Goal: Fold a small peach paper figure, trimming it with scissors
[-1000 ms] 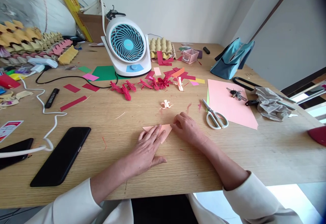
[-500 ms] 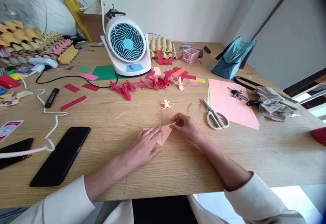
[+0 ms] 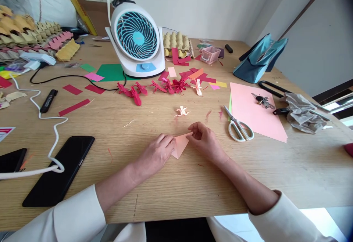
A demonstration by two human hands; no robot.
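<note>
A small folded piece of pink paper (image 3: 181,145) lies on the table in front of me, its lower tip pointing towards me. My left hand (image 3: 157,154) has curled fingers closed on the paper's left side and covers that part. At the upper right corner, my right hand (image 3: 206,143) pinches the paper between thumb and fingers. Just beyond it sits a small pale pink folded paper figure (image 3: 182,111). White-handled scissors (image 3: 239,129) lie to the right of my right hand.
Pink sheets (image 3: 256,119) with keys (image 3: 263,101) lie at right. Red folded paper pieces (image 3: 134,92) and paper strips stretch before a white fan (image 3: 138,43). A black phone (image 3: 59,172), a white cable (image 3: 56,135) and a black marker (image 3: 49,101) are at left.
My left hand has gone from lying flat across the paper to curled fingers gripping its left side. My right hand keeps its pinch on the corner. The view has shifted slightly.
</note>
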